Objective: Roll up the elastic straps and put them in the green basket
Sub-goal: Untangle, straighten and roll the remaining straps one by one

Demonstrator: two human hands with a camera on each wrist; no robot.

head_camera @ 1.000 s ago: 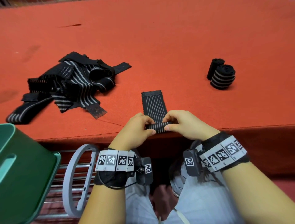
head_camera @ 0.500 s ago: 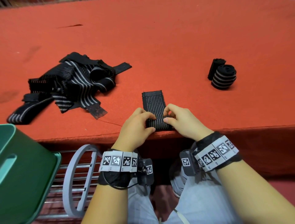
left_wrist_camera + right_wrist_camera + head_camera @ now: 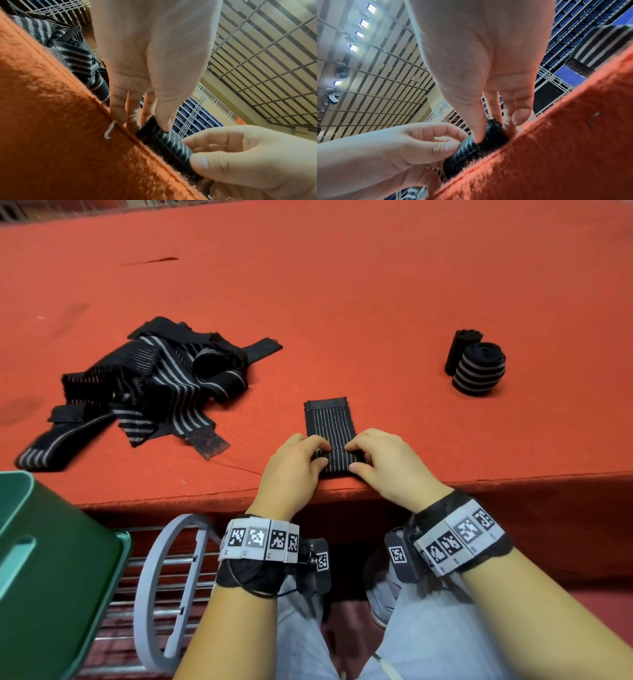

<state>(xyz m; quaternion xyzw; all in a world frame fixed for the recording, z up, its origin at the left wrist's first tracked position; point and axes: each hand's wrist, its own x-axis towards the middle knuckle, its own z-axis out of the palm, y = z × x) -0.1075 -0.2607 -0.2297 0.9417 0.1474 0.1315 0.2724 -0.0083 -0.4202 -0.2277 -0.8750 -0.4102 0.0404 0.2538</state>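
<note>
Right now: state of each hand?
Left hand: pinches the left end of the half-rolled strap.
Right hand: pinches its right end; roll rests on the orange table.

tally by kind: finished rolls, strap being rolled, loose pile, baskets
Finished rolls: 2, striped roll and plain black roll
Strap being rolled: 1, held by left hand and right hand
Loose pile: 1, strap count unclear
Green basket: 1
Total: 5

Since a second ago both the left hand and right hand have moved up the strap, thickening the rolled part and shortening the flat length
</note>
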